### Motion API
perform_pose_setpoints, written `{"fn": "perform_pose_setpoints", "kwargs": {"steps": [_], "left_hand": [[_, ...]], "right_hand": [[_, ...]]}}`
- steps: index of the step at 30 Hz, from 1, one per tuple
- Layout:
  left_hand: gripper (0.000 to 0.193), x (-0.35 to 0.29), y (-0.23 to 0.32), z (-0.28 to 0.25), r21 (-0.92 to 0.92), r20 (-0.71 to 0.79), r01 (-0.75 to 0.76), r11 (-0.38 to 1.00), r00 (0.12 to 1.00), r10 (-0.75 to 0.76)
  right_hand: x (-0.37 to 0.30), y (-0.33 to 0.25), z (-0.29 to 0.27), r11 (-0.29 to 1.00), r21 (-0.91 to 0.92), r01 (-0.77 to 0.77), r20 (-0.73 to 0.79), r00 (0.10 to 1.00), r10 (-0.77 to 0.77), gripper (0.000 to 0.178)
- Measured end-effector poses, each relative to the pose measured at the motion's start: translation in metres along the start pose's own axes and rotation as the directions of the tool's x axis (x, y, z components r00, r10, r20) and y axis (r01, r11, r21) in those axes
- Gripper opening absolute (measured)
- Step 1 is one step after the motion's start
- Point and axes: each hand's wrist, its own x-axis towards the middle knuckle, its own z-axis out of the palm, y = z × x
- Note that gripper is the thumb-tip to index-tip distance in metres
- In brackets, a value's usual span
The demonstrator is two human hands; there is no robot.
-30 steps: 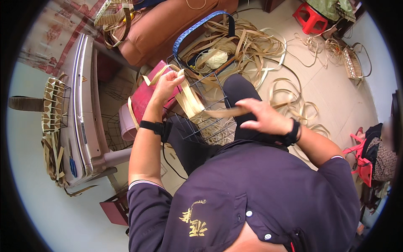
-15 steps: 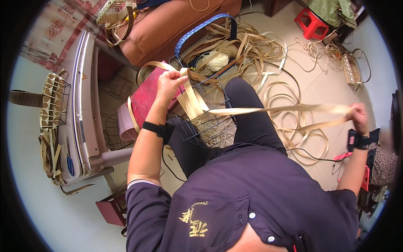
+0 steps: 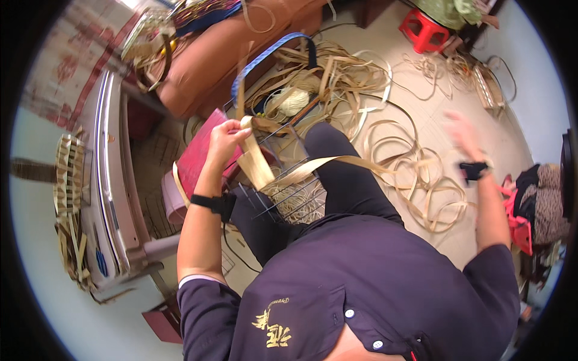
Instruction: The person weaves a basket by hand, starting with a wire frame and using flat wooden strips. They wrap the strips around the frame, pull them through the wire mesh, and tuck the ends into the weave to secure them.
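A black wire basket frame (image 3: 303,210) rests across my lap, with wide tan strips (image 3: 256,166) woven through its left side. My left hand (image 3: 226,139) pinches a tan strip at the frame's upper left edge, thumb against fingers. From the woven part a long tan strip (image 3: 337,159) runs right over my thigh to the floor. My right hand (image 3: 462,135) is raised over the floor at the right, blurred, its fingers stretched out and no strip in them. An arched blue-wrapped handle (image 3: 259,57) stands at the far side of the frame.
Loose tan strips (image 3: 415,174) lie in loops on the floor, around a ball of cream cord (image 3: 294,102). A red board (image 3: 201,144) and pink bin (image 3: 175,198) stand left. Beyond are a brown sofa (image 3: 198,75), red stool (image 3: 423,31) and small basket (image 3: 489,90).
My right hand has let go of the long tan strip and moved up and left; the strip has dropped slack to the floor. My left hand keeps its pinch. The whole view has shifted slightly.
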Motion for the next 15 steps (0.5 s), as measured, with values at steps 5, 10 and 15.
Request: {"fn": "perform_pose_setpoints", "kwargs": {"steps": [5, 10, 15], "left_hand": [[0.011, 0.004, -0.007, 0.001, 0.011, -0.002, -0.006, 1.000, 1.000, 0.006], [0.006, 0.005, 0.000, 0.003, -0.187, 0.081, 0.010, 0.982, 0.997, 0.006], [0.007, 0.007, -0.011, 0.000, -0.111, 0.089, 0.022, 0.994, 0.996, -0.012]], "right_hand": [[-0.039, -0.225, 0.133, 0.758, 0.607, 0.240, 0.306, 0.809, -0.501, 0.061], [-0.038, -0.200, 0.108, 0.721, 0.693, 0.028, 0.546, 0.633, -0.549, 0.030], [-0.043, -0.185, 0.065, 0.886, 0.459, 0.061, 0.590, 0.725, -0.355, 0.054]]}}
